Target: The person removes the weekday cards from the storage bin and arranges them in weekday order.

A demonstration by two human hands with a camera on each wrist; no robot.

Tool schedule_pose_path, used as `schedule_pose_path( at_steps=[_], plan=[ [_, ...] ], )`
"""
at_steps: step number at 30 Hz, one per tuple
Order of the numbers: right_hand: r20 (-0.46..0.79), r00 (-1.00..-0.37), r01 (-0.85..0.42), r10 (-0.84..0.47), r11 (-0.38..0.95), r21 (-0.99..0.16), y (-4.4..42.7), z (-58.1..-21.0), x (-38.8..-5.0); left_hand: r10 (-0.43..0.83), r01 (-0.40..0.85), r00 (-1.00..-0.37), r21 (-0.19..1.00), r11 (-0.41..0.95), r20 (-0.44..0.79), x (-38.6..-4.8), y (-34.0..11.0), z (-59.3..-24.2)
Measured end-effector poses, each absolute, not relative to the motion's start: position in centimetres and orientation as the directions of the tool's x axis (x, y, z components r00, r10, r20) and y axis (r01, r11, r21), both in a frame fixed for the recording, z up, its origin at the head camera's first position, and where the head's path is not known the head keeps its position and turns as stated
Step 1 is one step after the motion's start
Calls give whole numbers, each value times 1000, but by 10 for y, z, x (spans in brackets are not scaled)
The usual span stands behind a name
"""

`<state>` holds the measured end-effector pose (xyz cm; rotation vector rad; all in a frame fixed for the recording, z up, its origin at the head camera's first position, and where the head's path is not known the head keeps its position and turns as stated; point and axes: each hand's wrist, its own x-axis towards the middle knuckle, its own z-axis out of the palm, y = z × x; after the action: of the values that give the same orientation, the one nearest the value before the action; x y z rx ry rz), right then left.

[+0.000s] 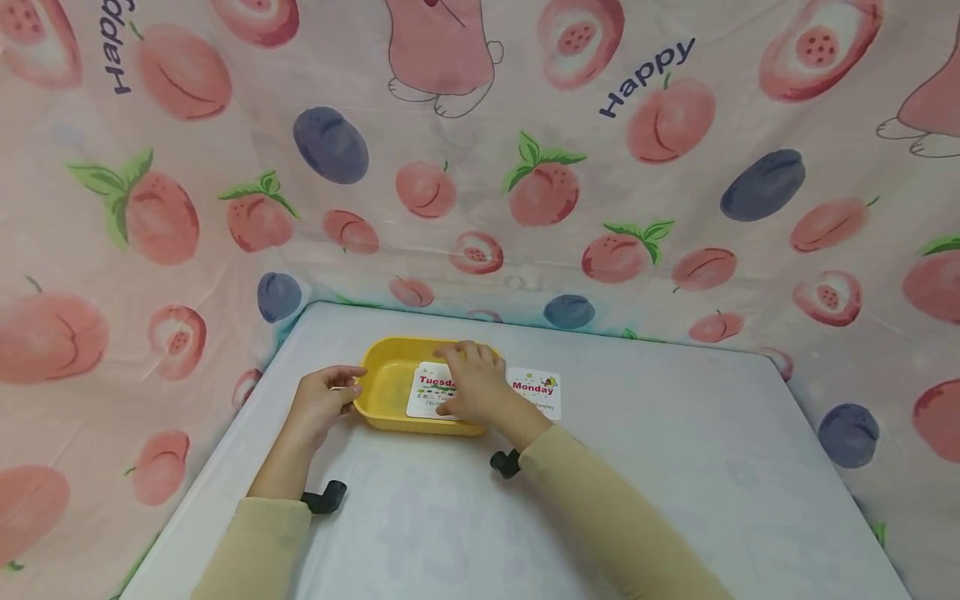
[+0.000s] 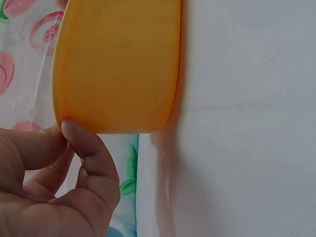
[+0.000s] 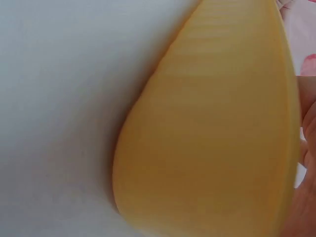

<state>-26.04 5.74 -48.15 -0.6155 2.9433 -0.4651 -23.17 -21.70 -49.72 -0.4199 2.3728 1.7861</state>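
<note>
A yellow tray [image 1: 386,425] stands on the table, its outer wall [image 2: 123,69] close up in the left wrist view. My left hand [image 1: 317,404] [image 2: 74,185] pinches the rim at its left end between thumb and fingers. Over the tray's right part, my right hand [image 1: 483,392] spans a white "Tuesday" card [image 1: 422,400], thumb at its lower side and fingers bent at its upper side. The palm covers the card's right part. Past the tray's right end lies a "Monday" card [image 1: 543,396]. In the right wrist view the tray's wall [image 3: 212,128] hides the right hand's [image 3: 305,163] fingertips and the card.
The white table [image 1: 675,467] runs back to a hanging cloth [image 1: 465,167] printed with fruit, which also stands along the left side. Black curved pieces [image 1: 326,497] [image 1: 505,464] show beside both wrists.
</note>
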Motion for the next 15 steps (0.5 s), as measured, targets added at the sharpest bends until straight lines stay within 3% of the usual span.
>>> schedule_pose_path(
  at_steps=[15],
  plan=[
    [-143, -927, -301, -347, 915, -269, 43, -494, -263, -136, -297, -953, 921, 252, -270, -232, -217, -500]
  ],
)
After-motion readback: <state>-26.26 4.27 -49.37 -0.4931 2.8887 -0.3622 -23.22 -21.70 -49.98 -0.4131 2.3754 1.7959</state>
